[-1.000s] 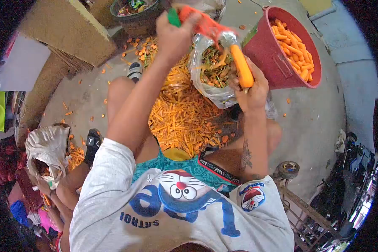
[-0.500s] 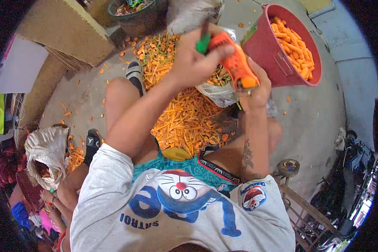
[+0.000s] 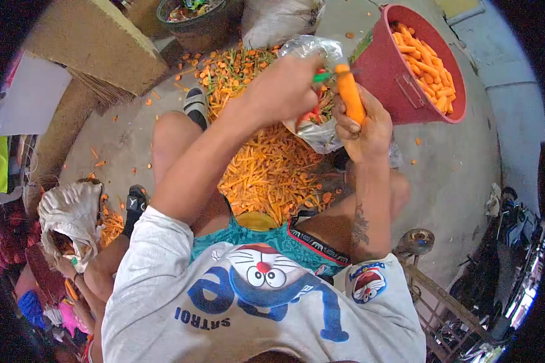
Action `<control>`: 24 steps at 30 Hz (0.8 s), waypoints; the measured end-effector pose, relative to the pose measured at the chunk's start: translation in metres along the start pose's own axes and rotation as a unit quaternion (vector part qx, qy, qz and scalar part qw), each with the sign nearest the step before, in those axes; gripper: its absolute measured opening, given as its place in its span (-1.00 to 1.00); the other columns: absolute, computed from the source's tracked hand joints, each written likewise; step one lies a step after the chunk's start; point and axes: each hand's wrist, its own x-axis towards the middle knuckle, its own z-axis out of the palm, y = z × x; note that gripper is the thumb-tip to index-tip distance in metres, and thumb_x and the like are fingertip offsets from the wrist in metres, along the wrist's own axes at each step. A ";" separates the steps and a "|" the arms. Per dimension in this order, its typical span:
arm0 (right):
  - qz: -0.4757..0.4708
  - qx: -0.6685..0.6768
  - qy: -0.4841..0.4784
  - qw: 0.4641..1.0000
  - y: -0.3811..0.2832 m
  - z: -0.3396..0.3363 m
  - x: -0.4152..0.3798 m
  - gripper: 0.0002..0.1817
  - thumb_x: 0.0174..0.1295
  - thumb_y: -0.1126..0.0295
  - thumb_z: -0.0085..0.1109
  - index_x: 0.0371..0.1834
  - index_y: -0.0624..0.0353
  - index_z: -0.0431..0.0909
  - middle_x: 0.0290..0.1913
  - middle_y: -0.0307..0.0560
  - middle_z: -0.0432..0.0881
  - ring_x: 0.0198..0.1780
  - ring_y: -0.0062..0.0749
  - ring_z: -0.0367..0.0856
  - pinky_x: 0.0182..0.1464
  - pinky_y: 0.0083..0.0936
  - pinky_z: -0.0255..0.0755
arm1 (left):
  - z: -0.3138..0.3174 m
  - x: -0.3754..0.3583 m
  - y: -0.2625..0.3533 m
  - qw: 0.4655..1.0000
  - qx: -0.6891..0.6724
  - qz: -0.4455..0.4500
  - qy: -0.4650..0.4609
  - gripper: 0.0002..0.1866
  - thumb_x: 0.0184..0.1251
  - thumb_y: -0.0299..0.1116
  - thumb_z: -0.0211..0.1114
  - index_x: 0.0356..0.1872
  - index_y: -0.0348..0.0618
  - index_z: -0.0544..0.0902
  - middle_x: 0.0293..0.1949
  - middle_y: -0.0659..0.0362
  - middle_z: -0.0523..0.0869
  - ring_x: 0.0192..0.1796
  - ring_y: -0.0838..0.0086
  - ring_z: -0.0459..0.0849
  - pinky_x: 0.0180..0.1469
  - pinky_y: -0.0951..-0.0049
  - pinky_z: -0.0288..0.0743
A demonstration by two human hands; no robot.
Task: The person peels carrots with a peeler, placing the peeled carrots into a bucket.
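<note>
Red plastic forms the bucket (image 3: 378,81) of loose carrots (image 3: 429,69) near the right hand (image 3: 371,124), which grips one carrot (image 3: 352,101), while the left hand (image 3: 287,91) clasps a green-handled knife (image 3: 323,77) at its far end, seemingly trimming, calling for steady pressure.

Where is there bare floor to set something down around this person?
The widest free patch is the floor bordered by the red bucket, pale wall and metal frame, bar a few scraps. A smaller one, also with scraps, lies between the left leg, sack and brown block. Crowded: between the legs, with the peel pile and plastic bag.
</note>
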 end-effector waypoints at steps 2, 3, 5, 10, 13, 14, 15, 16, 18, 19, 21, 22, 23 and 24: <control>-0.001 -0.008 -0.021 1.000 -0.003 0.008 -0.004 -0.55 0.57 0.16 -0.11 0.19 0.39 0.44 -0.27 -0.17 0.48 -0.56 -0.73 0.32 -0.64 -0.82 0.14 | 0.020 0.011 -0.042 0.992 0.062 -0.057 -0.096 -0.74 0.26 -0.34 0.31 -0.18 -0.36 0.63 -0.25 -0.29 0.71 -0.12 -0.22 0.71 -0.06 -0.05 0.57; -0.050 -0.018 -0.026 0.998 -0.006 0.014 -0.006 -0.52 0.57 0.14 -0.07 0.21 0.41 0.43 -0.27 -0.16 0.50 -0.52 -0.69 0.36 -0.57 -0.80 0.22 | 0.015 0.010 -0.040 0.992 0.063 -0.059 -0.089 -0.74 0.26 -0.34 0.31 -0.18 -0.36 0.63 -0.25 -0.29 0.71 -0.12 -0.22 0.71 -0.06 -0.05 0.57; -0.101 -0.023 -0.029 0.994 -0.011 0.026 -0.004 -0.50 0.58 0.12 -0.03 0.23 0.43 0.42 -0.26 -0.15 0.52 -0.48 -0.66 0.40 -0.49 -0.78 0.30 | 0.010 0.006 -0.035 0.999 0.032 -0.038 -0.015 -0.74 0.26 -0.35 0.30 -0.18 -0.38 0.62 -0.26 -0.29 0.71 -0.12 -0.21 0.71 -0.07 -0.03 0.57; -0.101 0.083 0.042 0.991 0.004 -0.008 0.013 -0.38 0.52 -0.03 0.10 0.20 0.45 0.51 -0.27 -0.16 0.61 -0.32 -0.57 0.52 -0.22 -0.65 0.44 | 0.006 0.003 -0.018 0.999 -0.003 -0.008 0.041 -0.75 0.28 -0.36 0.29 -0.15 -0.35 0.61 -0.27 -0.27 0.71 -0.12 -0.23 0.70 -0.09 -0.05 0.55; -0.155 -0.123 0.134 0.971 0.006 0.004 0.008 -0.42 0.44 -0.06 0.25 -0.02 0.39 0.71 -0.39 -0.26 0.65 -0.43 -0.64 0.55 -0.39 -0.63 0.42 | -0.005 -0.005 0.006 1.000 -0.016 -0.022 0.015 -0.75 0.28 -0.37 0.28 -0.12 -0.34 0.59 -0.28 -0.28 0.71 -0.13 -0.25 0.69 -0.08 -0.07 0.55; -0.208 -0.271 0.164 0.926 0.008 0.003 0.006 -0.46 0.39 -0.06 0.32 -0.11 0.35 0.75 -0.43 -0.28 0.66 -0.45 -0.69 0.53 -0.42 -0.64 0.38 | -0.004 -0.005 0.009 1.000 -0.012 -0.011 0.010 -0.74 0.28 -0.37 0.28 -0.11 -0.34 0.59 -0.29 -0.28 0.71 -0.14 -0.26 0.69 -0.08 -0.08 0.55; -0.254 -0.413 0.188 0.854 0.009 0.002 0.005 -0.49 0.34 -0.05 0.39 -0.20 0.30 0.79 -0.47 -0.30 0.66 -0.48 -0.73 0.50 -0.46 -0.65 0.34 | -0.002 -0.006 0.010 1.000 -0.009 -0.001 0.007 -0.74 0.28 -0.37 0.28 -0.10 -0.34 0.58 -0.30 -0.29 0.71 -0.15 -0.26 0.68 -0.08 -0.09 0.55; -0.236 -0.476 0.206 0.822 0.009 -0.005 0.007 -0.54 0.27 0.00 0.48 -0.27 0.28 0.81 -0.49 -0.32 0.67 -0.45 -0.78 0.49 -0.46 -0.65 0.31 | 0.000 -0.006 0.009 1.000 -0.010 -0.002 0.006 -0.74 0.28 -0.37 0.28 -0.10 -0.34 0.58 -0.30 -0.29 0.71 -0.15 -0.26 0.68 -0.08 -0.09 0.55; -0.221 -0.506 0.200 0.809 0.008 -0.005 0.006 -0.53 0.28 0.01 0.48 -0.26 0.31 0.80 -0.48 -0.33 0.66 -0.45 -0.78 0.47 -0.47 -0.65 0.30 | 0.003 -0.007 0.007 1.000 -0.023 0.007 -0.014 -0.72 0.27 -0.37 0.29 -0.11 -0.36 0.58 -0.30 -0.29 0.71 -0.16 -0.27 0.68 -0.09 -0.11 0.55; -0.205 -0.535 0.196 0.796 0.007 -0.003 0.004 -0.51 0.28 0.01 0.47 -0.25 0.34 0.79 -0.48 -0.35 0.65 -0.45 -0.78 0.45 -0.47 -0.64 0.29 | 0.004 -0.007 0.007 1.000 -0.023 0.006 -0.013 -0.72 0.27 -0.37 0.29 -0.11 -0.36 0.58 -0.30 -0.29 0.71 -0.16 -0.27 0.68 -0.09 -0.11 0.55; -0.195 -0.494 0.193 0.825 0.005 0.002 0.003 -0.52 0.29 0.03 0.47 -0.24 0.36 0.78 -0.47 -0.35 0.65 -0.44 -0.77 0.46 -0.45 -0.64 0.31 | 0.005 -0.009 0.007 0.999 -0.040 0.011 -0.012 -0.72 0.24 -0.38 0.28 -0.12 -0.39 0.58 -0.31 -0.30 0.70 -0.17 -0.27 0.68 -0.09 -0.13 0.54; -0.185 -0.450 0.190 0.852 0.005 0.004 0.003 -0.53 0.30 0.05 0.47 -0.23 0.38 0.77 -0.47 -0.35 0.65 -0.43 -0.76 0.46 -0.43 -0.64 0.33 | 0.006 -0.008 0.002 0.999 -0.039 0.009 -0.011 -0.72 0.24 -0.38 0.28 -0.12 -0.39 0.58 -0.31 -0.30 0.70 -0.17 -0.27 0.68 -0.09 -0.13 0.54; -0.184 -0.451 0.187 0.853 0.006 0.004 0.003 -0.53 0.30 0.05 0.47 -0.23 0.38 0.77 -0.47 -0.35 0.65 -0.43 -0.76 0.46 -0.43 -0.64 0.33 | 0.008 -0.005 -0.005 1.000 -0.026 0.003 -0.008 -0.72 0.21 -0.39 0.28 -0.13 -0.40 0.58 -0.33 -0.31 0.70 -0.18 -0.27 0.68 -0.09 -0.12 0.55; -0.210 -0.481 0.186 0.831 0.006 0.003 0.003 -0.55 0.31 0.09 0.46 -0.23 0.38 0.77 -0.46 -0.35 0.66 -0.42 -0.76 0.47 -0.41 -0.64 0.35 | 0.004 -0.004 -0.003 1.000 -0.013 -0.002 -0.004 -0.72 0.18 -0.41 0.28 -0.15 -0.41 0.59 -0.34 -0.31 0.69 -0.19 -0.27 0.69 -0.09 -0.12 0.55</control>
